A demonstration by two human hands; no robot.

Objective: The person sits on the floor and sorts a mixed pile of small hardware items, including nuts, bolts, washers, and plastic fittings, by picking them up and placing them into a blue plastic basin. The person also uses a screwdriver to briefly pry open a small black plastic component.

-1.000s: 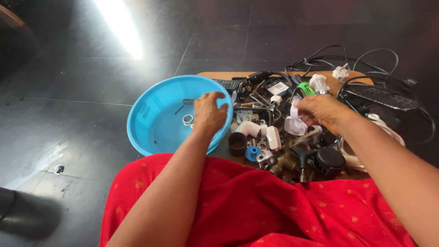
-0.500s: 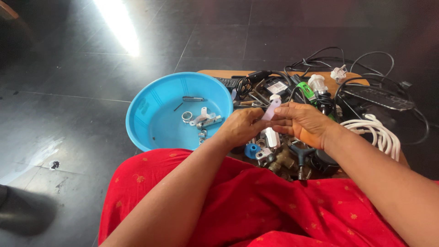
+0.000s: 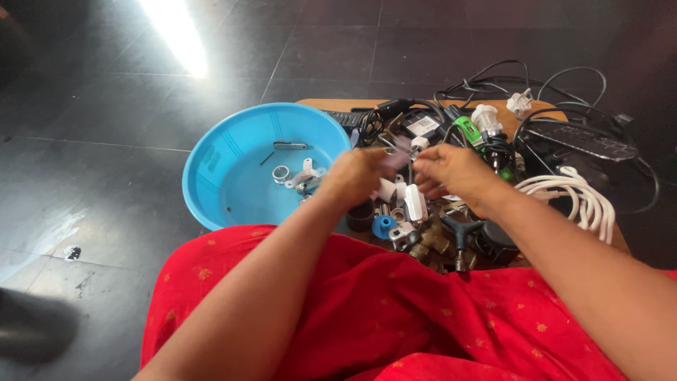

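Note:
My left hand (image 3: 356, 176) and my right hand (image 3: 451, 173) meet over a pile of small parts (image 3: 423, 226) on a low wooden board (image 3: 331, 104). Between their fingertips they hold a small pale, blurred piece (image 3: 400, 156); I cannot tell what kind of part it is. Just left of my left hand stands a round blue plastic basin (image 3: 218, 176) with a metal ring, a white fitting and a thin metal strip lying in it.
Black cables and a black power strip (image 3: 582, 141) lie at the back right. A coiled white cord (image 3: 575, 194) rests right of my right hand. A green-and-white plug (image 3: 469, 127) sits behind. Red cloth (image 3: 395, 310) covers my lap. Dark tiled floor surrounds everything.
My left hand has left the basin and come right to meet my right hand. A white fitting now lies in the basin. Both hands now pinch the small pale piece.

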